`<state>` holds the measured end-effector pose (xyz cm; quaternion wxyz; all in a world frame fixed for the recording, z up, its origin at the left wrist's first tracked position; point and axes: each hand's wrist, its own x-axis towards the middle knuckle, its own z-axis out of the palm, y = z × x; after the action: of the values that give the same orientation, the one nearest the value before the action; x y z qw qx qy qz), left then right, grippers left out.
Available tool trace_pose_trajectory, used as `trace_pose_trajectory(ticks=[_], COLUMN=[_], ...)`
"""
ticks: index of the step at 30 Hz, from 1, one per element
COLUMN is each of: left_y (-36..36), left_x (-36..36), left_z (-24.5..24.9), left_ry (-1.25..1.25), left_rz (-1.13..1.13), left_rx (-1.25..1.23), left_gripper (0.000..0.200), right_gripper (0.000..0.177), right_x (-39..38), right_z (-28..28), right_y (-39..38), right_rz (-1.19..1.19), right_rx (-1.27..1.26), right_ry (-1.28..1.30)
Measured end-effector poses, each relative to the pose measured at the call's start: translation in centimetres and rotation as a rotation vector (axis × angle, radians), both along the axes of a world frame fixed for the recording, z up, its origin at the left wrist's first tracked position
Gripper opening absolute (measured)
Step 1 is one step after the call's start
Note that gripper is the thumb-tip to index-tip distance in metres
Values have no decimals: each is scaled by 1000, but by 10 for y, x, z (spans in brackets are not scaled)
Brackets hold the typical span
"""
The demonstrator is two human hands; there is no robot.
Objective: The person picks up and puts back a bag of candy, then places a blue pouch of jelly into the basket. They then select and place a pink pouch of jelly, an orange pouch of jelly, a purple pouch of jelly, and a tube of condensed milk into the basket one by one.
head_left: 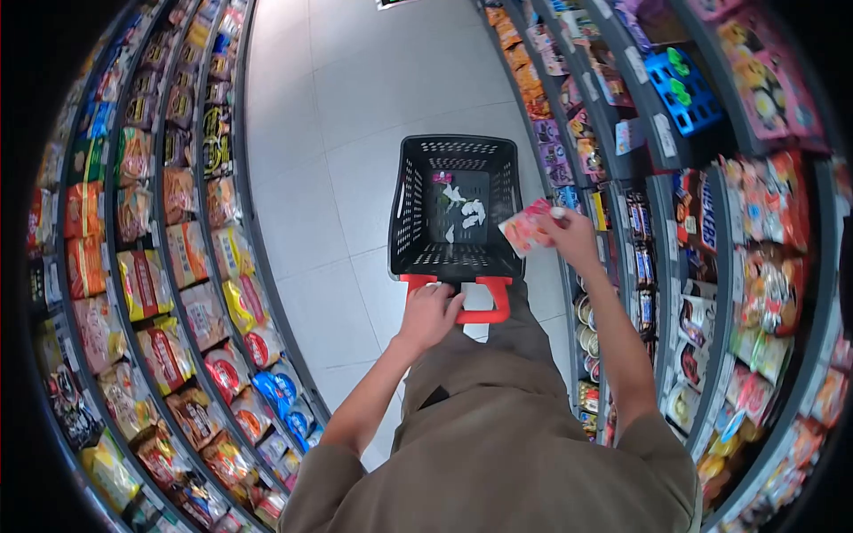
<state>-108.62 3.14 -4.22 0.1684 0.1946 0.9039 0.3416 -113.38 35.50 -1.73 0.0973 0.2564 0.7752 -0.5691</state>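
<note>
Obs.: our left hand (430, 313) is curled over the red handle (488, 316) of the black basket (410, 209), at 6 to 7 o'clock from its middle; grip force cannot be told. Our right hand (573, 242) pinches a pink packet (523, 232) by its near end, at 3 to 4 o'clock, just beside the basket rim; we cannot tell whether they touch.

In the basket: a small pink item (442, 178) towards 11 o'clock and white pieces (473, 212) near the middle. Shelves (660, 197) stand at 3 o'clock.

Technique, our judgement: hold the basket level from the handle, pinch the packet lightly so it does not crumple, and give its free corner clearance from the rim.
</note>
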Motion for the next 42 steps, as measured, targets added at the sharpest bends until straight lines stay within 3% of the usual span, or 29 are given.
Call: trace_pose_trajectory(ticks=[4, 6, 8, 9, 10, 13, 16, 20, 23, 28, 33, 36, 38, 42], left_y=[-3, 1, -1, -2, -5, -8, -3, 4, -2, -6, 6, 7, -1, -19], left_x=[6, 5, -3, -4, -5, -16, -29, -48, -41, -39, -52, -46, -28, -9], left_z=[-14, -17, -14, -17, -22, -27, -25, -23, -30, -30, -25, -11, -19, -16], left_ry=[-66, -26, -36, -52, -71, -103, -197, -302, -295, -328, -266, -207, -78, -132], left_rz=[35, 88, 75, 89, 99, 126, 159, 234, 238, 233, 235, 187, 94, -81], left_rx=[-245, -249, -235, -217, -200, -185, -262, -320, -350, -350, -247, -252, -253, -199], left_gripper=[36, 39, 33, 30, 27, 20, 17, 9, 7, 11, 21, 14, 16, 31], right_gripper=[41, 46, 47, 31, 28, 28, 29, 15, 28, 40, 63, 64, 48, 39], right_x=[-74, -102, -127, -141, -150, -184, -199, -215, -213, -201, -190, -166, -143, -88], right_z=[-161, -221, -282, -318, -362, -462, -569, -647, -682, -685, -622, -552, -515, -329], right_y=[-9, -19, -31, -35, -38, -44, -48, -54, -55, -54, -49, -54, -50, -42], right_rz=[128, 174, 156, 153, 107, 59, 96, 172, 331, 346, 257, 347, 360, 252], right_rx=[237, 327, 353, 427, 434, 424, 471, 511, 548, 596, 547, 510, 418, 334], right_ry=[-24, -9, -159, -272, -270, -371, -193, -125, -97, -243, -433, -383, -322, -129])
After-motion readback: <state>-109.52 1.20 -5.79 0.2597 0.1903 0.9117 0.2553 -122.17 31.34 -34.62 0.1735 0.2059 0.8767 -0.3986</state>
